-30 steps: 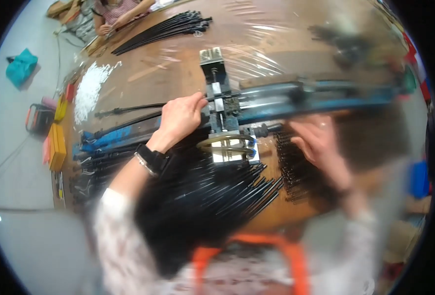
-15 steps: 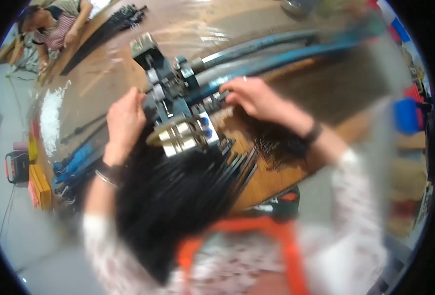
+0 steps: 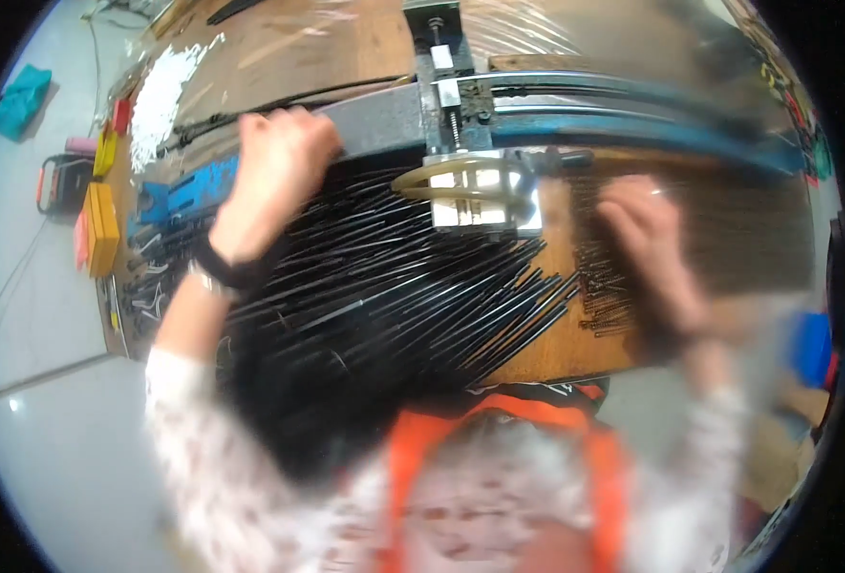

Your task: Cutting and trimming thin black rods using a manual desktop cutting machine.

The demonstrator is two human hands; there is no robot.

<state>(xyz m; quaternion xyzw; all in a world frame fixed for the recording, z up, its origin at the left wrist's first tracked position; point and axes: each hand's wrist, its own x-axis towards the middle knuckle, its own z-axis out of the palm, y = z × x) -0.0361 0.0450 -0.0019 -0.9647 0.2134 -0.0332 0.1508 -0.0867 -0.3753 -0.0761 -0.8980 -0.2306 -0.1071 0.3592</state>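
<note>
My left hand (image 3: 284, 158) is curled closed over the grey end of a long rail (image 3: 374, 122); what lies in its fingers, if anything, is hidden. My right hand (image 3: 642, 215), smeared by motion, hovers over dark, thin, screw-like pieces (image 3: 606, 301) on the brown table. Between the hands stands a metal slide fixture (image 3: 456, 119) with a shiny block (image 3: 484, 196) and a yellowish tube looped round its front. A large heap of thin black rods (image 3: 394, 277) spreads from below my left hand toward the fixture, their ends fanned to the right.
The rail's blue right part (image 3: 652, 138) runs to the far right. At left lie a blue tool (image 3: 188, 191), white small pieces (image 3: 166, 95) and a yellow box (image 3: 102, 229). A black-and-red case (image 3: 64, 184) and a teal cloth (image 3: 23, 100) are on the floor.
The view has turned and shifted, so the rail and fixture lie straighter and farther right. My right hand has moved away from the fixture to the right; my left hand has moved off it leftward.
</note>
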